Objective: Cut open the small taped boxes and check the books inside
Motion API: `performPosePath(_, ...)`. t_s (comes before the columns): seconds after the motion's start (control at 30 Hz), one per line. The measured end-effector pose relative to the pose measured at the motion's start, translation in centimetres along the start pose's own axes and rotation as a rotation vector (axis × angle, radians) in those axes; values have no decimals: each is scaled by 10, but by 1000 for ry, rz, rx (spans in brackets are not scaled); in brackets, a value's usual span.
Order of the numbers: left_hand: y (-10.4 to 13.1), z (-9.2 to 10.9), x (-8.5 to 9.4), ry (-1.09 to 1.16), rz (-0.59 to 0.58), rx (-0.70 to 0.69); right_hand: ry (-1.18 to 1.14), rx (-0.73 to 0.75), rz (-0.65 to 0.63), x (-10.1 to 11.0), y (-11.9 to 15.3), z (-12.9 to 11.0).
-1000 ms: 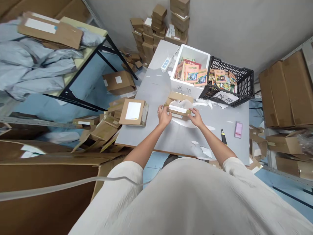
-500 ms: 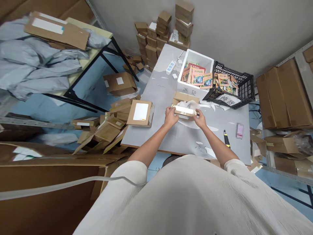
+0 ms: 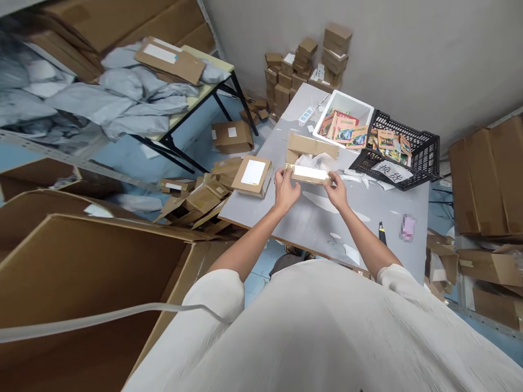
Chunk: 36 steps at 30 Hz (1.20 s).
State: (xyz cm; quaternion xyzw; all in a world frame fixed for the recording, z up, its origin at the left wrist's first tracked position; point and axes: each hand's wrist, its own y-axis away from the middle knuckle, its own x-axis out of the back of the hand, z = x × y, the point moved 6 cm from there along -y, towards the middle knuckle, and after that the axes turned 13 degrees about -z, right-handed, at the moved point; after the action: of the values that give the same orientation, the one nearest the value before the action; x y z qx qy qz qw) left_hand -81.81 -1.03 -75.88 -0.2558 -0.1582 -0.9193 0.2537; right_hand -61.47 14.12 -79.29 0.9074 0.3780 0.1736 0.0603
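Note:
An open cardboard box point(image 3: 311, 179) is between my two hands at the middle of the grey table, a white label along the side facing me. My left hand point(image 3: 287, 191) grips its left end, fingers over the top edge. At the right end, my right hand point(image 3: 337, 191) has its thumb and fingers closed on the corner. The far flap point(image 3: 312, 146) stands up, and crumpled white wrapping point(image 3: 316, 161) shows inside; whatever lies beneath is hidden. A closed cardboard box point(image 3: 252, 175) with a white label sits left of my left hand.
Booklets fill a white foam bin point(image 3: 333, 99) and a black plastic crate point(image 3: 429, 158) at the table's back. A utility knife point(image 3: 382, 234) lies to the right. Grey parcels point(image 3: 134, 81) cover another table, and a large open carton point(image 3: 98, 256) stands at my left.
My view has turned left, shifting the scene rightward. The held box's near side now shows its white label more fully; both hands keep their grip on its ends.

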Motion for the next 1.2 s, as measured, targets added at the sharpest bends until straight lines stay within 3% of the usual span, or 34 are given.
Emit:
performPosePath(0.17, 7, 0, 45, 10, 130, -10, -25, 123, -33, -28, -25, -30)
performPosePath(0.33, 2, -18, 98, 23, 250, -31, -7, 212, -104, -77, -56, -63)
performPosePath(0.47, -2, -49, 148, 45, 305, -18, -5, 249, -170, -133, -81, -88)
performPosePath(0.67, 2, -107, 229, 32, 395, 55, 51, 257, -288, -234, -123, -119)
performPosePath(0.8, 10, -155, 267, 22, 432, 150, 124, 255, -356, -300, -147, -131)
performPosePath(0.9, 18, -198, 277, 63, 403, 259, 183, 245, -392, -338, -158, -129)
performPosePath(1.0, 26, -238, 271, 126, 322, 402, 245, 217, -385, -358, -163, -117)
performPosePath(1.1, 29, -263, 258, 153, 249, 484, 307, 171, -377, -360, -165, -98)
performPosePath(1.2, 22, -271, 244, 154, 174, 474, 357, 97, -351, -344, -166, -78)
